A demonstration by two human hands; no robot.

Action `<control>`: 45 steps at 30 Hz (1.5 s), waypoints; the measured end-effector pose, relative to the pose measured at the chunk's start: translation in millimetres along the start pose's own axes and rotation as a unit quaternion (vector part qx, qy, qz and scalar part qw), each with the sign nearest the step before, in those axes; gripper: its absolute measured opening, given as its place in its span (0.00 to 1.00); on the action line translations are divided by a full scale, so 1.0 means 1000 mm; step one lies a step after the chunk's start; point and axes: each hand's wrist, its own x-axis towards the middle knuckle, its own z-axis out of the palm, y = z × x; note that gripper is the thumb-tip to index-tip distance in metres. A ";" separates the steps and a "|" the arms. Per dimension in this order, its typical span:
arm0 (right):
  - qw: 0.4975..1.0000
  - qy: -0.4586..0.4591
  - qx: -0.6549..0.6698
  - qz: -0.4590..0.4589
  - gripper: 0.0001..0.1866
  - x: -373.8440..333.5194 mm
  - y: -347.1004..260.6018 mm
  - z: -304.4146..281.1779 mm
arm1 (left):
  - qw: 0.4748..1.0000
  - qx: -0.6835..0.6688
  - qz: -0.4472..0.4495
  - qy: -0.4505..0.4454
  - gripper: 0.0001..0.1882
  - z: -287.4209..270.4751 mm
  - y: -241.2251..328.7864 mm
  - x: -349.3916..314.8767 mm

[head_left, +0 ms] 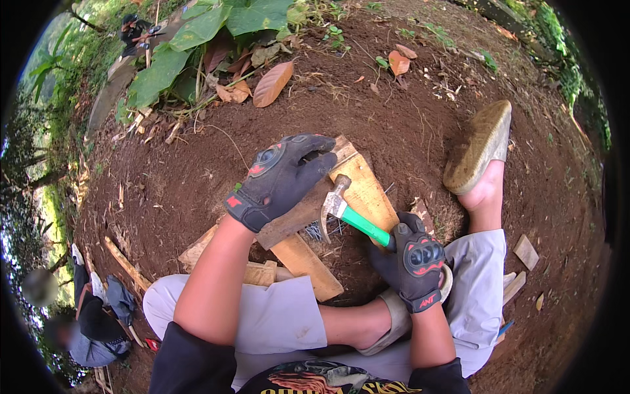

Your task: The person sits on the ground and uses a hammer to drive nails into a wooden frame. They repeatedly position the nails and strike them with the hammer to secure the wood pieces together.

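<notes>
My right hand (pixel 420 256), in a black glove with red trim, is closed around the grip of a claw hammer (pixel 364 224) with a green handle. The hammer's metal head lies over a pale wooden board (pixel 369 197). A darker wooden plank (pixel 298 220) runs slantwise across the pale pieces. My left hand (pixel 289 174), gloved alike, is closed on this plank near its far end, fingers and thumb at the joint of the boards. A second pale board (pixel 307 262) sticks out under the plank toward me. Loose nails (pixel 321 230) lie on the soil between the boards, partly hidden.
My bent legs frame the work, with a sandalled foot (pixel 479 148) at the right. Wood offcuts (pixel 525 252) lie beyond my right knee. A large-leaved plant (pixel 197 59) grows at the far left. People sit at lower left; another person (pixel 134 33) is far off at upper left.
</notes>
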 end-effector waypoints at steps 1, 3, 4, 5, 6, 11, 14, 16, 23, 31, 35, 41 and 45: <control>0.999 -0.022 -0.026 0.005 0.16 0.000 -0.001 -0.004 | 1.000 0.003 -0.010 -0.008 0.21 0.000 0.004 0.001; 1.000 0.009 -0.007 -0.017 0.17 0.000 0.006 0.000 | 1.000 0.012 -0.007 -0.020 0.22 0.007 0.001 0.004; 0.999 0.024 0.002 -0.029 0.17 -0.001 0.009 0.002 | 0.999 0.001 -0.018 -0.033 0.21 0.010 0.005 0.007; 1.000 0.004 0.012 -0.017 0.17 -0.002 0.008 0.000 | 0.998 -0.009 -0.030 -0.045 0.21 0.013 0.010 0.009; 1.000 -0.004 0.013 -0.011 0.17 -0.003 0.008 -0.001 | 0.997 -0.019 -0.043 -0.057 0.21 0.015 0.013 0.010; 0.999 -0.020 0.023 -0.011 0.15 -0.004 0.013 -0.004 | 0.996 0.024 -0.032 -0.079 0.21 0.013 0.013 0.008; 1.000 -0.008 0.020 -0.016 0.13 -0.008 0.015 -0.001 | 0.994 0.058 0.042 -0.079 0.21 0.010 0.003 0.004; 0.999 -0.026 0.022 -0.002 0.13 -0.006 0.015 -0.001 | 0.992 0.069 0.053 -0.089 0.23 0.009 0.003 0.003; 0.997 0.044 0.030 -0.059 0.05 -0.006 0.020 0.001 | 0.985 0.132 0.065 -0.085 0.24 0.014 0.005 0.003; 0.998 -0.021 0.039 -0.034 0.16 -0.008 0.019 -0.004 | 0.988 0.124 0.058 -0.068 0.24 0.018 0.008 -0.001; 0.997 0.035 0.020 -0.061 0.15 -0.012 0.020 -0.002 | 0.988 0.130 0.045 -0.063 0.23 0.019 0.005 -0.001; 0.995 0.077 0.005 -0.068 0.10 -0.017 0.022 -0.004 | 0.987 0.137 0.049 -0.062 0.23 0.022 0.003 -0.003; 0.996 0.057 -0.011 -0.071 0.12 -0.022 0.018 -0.006 | 0.987 0.132 0.076 -0.053 0.22 0.020 -0.007 -0.005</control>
